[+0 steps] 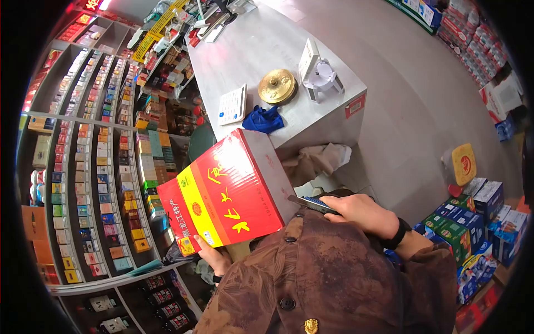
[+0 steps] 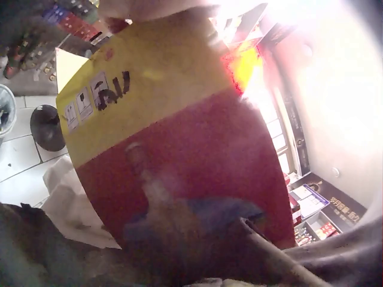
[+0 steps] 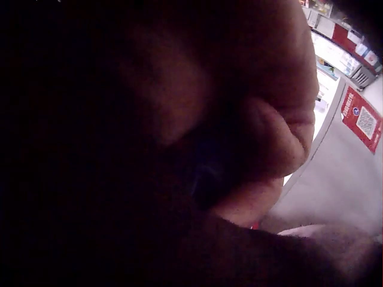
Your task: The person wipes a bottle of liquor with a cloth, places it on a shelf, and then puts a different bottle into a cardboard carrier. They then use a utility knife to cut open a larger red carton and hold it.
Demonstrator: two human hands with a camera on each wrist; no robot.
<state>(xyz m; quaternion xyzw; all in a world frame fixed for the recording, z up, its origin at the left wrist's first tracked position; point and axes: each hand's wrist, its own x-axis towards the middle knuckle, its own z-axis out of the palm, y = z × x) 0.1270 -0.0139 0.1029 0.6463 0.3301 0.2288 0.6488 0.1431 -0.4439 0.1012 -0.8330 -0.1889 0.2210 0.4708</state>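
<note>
A red and yellow carton (image 1: 222,192) is held tilted in front of the body, its printed face up in the head view. My left hand (image 1: 213,257) grips its lower left corner, thumb on the printed face. In the left wrist view the carton's red and yellow side (image 2: 185,137) fills the middle. My right hand (image 1: 364,214) holds a knife-like tool (image 1: 315,204) with a dark handle, its blade pointing at the carton's right side. In the right wrist view the curled fingers (image 3: 275,137) are mostly dark, and the tool is hard to make out.
Beyond the carton stands a grey counter (image 1: 334,114) with a blue cloth (image 1: 263,119), a round gold object (image 1: 277,87), a white sign (image 1: 232,104) and a white stand (image 1: 322,78). Shelves of small packs (image 1: 83,183) line the left. Boxes (image 1: 453,222) are stacked at the right.
</note>
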